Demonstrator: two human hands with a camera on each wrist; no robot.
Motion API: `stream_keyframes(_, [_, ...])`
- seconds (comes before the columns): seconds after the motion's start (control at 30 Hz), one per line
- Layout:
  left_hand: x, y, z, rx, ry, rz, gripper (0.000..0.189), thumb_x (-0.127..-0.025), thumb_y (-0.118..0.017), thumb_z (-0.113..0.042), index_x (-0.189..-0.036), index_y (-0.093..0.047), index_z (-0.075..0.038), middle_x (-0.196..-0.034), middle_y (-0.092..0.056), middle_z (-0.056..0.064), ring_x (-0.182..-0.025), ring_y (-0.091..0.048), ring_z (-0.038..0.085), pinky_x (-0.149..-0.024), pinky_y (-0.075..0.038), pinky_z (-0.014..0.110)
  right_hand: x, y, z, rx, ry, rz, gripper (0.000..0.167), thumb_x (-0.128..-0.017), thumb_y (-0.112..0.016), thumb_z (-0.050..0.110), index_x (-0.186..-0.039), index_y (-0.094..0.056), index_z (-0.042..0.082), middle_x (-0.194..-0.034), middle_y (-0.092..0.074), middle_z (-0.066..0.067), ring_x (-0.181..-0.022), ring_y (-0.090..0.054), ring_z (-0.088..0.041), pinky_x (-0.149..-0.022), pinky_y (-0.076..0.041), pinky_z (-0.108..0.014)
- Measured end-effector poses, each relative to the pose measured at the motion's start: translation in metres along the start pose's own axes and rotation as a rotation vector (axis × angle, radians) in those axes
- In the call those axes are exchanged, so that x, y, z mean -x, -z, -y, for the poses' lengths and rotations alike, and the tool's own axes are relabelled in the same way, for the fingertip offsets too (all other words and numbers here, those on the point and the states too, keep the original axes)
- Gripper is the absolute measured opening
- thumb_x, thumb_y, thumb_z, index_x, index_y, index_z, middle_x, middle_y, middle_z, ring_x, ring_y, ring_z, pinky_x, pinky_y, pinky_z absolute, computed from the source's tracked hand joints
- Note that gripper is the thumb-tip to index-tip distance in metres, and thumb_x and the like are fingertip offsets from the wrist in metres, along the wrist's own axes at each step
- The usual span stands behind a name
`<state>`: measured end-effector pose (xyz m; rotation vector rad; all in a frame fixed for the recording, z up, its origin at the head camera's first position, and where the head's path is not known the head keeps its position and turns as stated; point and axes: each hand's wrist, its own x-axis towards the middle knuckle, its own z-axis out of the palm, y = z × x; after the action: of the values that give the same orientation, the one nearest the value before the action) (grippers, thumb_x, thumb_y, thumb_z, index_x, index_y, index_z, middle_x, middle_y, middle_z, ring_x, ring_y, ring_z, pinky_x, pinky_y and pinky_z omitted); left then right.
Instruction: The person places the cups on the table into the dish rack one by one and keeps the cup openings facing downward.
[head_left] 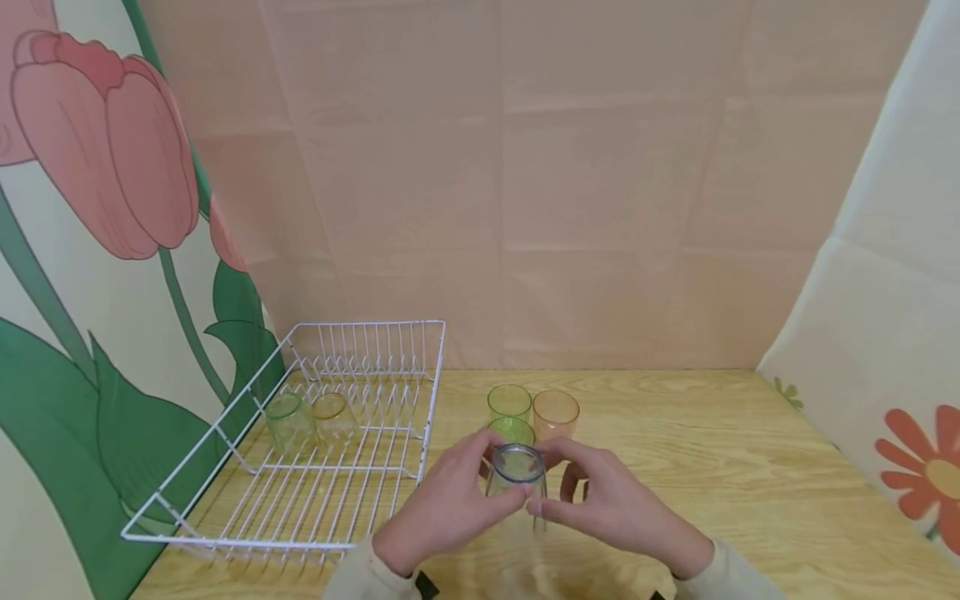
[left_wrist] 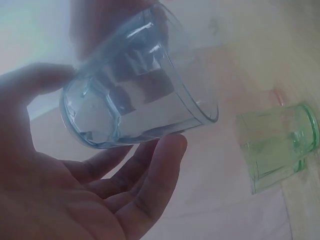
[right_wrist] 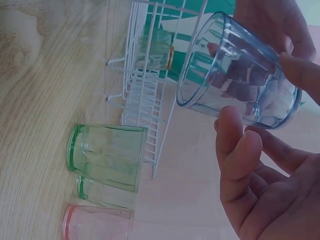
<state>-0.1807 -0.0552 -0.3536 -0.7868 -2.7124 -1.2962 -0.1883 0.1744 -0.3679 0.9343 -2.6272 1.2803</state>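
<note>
A clear bluish drinking glass [head_left: 519,465] is held upside down above the table, its thick base up and its mouth toward the tabletop. My left hand [head_left: 453,504] holds it from the left between thumb and fingers. From the other side my right hand [head_left: 611,504] pinches the same glass, and the thumbs nearly meet at its near side. The left wrist view shows the glass [left_wrist: 135,95] tilted across the frame, with fingertips beneath it. Just beyond the hands stand two green glasses [head_left: 510,403] and an orange-pink glass [head_left: 556,412]; the nearer green one is partly hidden.
A white wire dish rack [head_left: 337,468] stands on the left of the wooden table [head_left: 712,467]. Inside it are a green glass [head_left: 290,423] and an amber-rimmed glass [head_left: 334,418], side by side. A beige cloth backdrop [head_left: 600,208] rises behind the table.
</note>
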Motion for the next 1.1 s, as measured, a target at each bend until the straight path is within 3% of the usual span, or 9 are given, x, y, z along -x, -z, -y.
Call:
stream_keyframes(0.23, [0.001,0.009,-0.001,-0.031,0.014,-0.044,0.043,-0.086,-0.072,-0.05,-0.115,-0.061,-0.02,-0.097,-0.062,-0.012,-0.084,-0.056,0.009,-0.065,-0.047,0.025,0.001,-0.001,-0.003,0.006,-0.01,0.048,0.054,-0.085,-0.081,0.034,-0.133,-0.056,0.025,-0.111,-0.066,0.005,-0.066,-0.06,-0.008,-0.054,-0.05,-0.027])
stream_keyframes(0.6, [0.008,0.045,0.0,-0.062,0.077,-0.108,0.043,-0.086,-0.075,-0.043,-0.116,-0.06,-0.016,-0.099,-0.062,-0.007,-0.089,-0.056,0.018,-0.066,-0.047,0.031,0.005,-0.001,-0.01,0.034,0.024,0.08,0.056,-0.089,-0.076,0.035,-0.137,-0.052,0.018,-0.109,-0.064,-0.001,-0.066,-0.06,-0.004,-0.058,-0.05,-0.025])
stream_keyframes(0.83, [0.011,0.071,0.011,-0.124,0.171,-0.203,0.042,-0.084,-0.078,-0.037,-0.114,-0.063,-0.012,-0.102,-0.064,-0.001,-0.083,-0.056,0.013,-0.064,-0.047,0.031,0.003,-0.002,-0.011,0.057,0.026,0.085,0.05,-0.094,-0.072,0.032,-0.137,-0.052,0.019,-0.111,-0.065,-0.001,-0.069,-0.059,-0.003,-0.059,-0.051,-0.025])
stream_keyframes(0.97, [0.013,0.089,0.019,-0.118,0.231,-0.201,0.045,-0.086,-0.076,-0.037,-0.118,-0.061,-0.009,-0.099,-0.063,0.002,-0.078,-0.055,0.015,-0.06,-0.046,0.032,0.004,-0.002,-0.012,0.067,0.035,0.088,0.047,-0.094,-0.071,0.03,-0.136,-0.053,0.017,-0.11,-0.065,-0.002,-0.068,-0.058,-0.003,-0.06,-0.05,-0.025])
stream_keyframes(1.1, [0.01,0.102,0.032,-0.126,0.247,-0.214,0.049,-0.088,-0.075,-0.034,-0.121,-0.058,-0.002,-0.098,-0.063,0.008,-0.074,-0.055,0.016,-0.058,-0.046,0.031,0.006,-0.003,-0.013,0.086,0.05,0.078,0.044,-0.094,-0.072,0.028,-0.133,-0.056,0.015,-0.109,-0.065,-0.001,-0.066,-0.057,-0.001,-0.06,-0.049,-0.024])
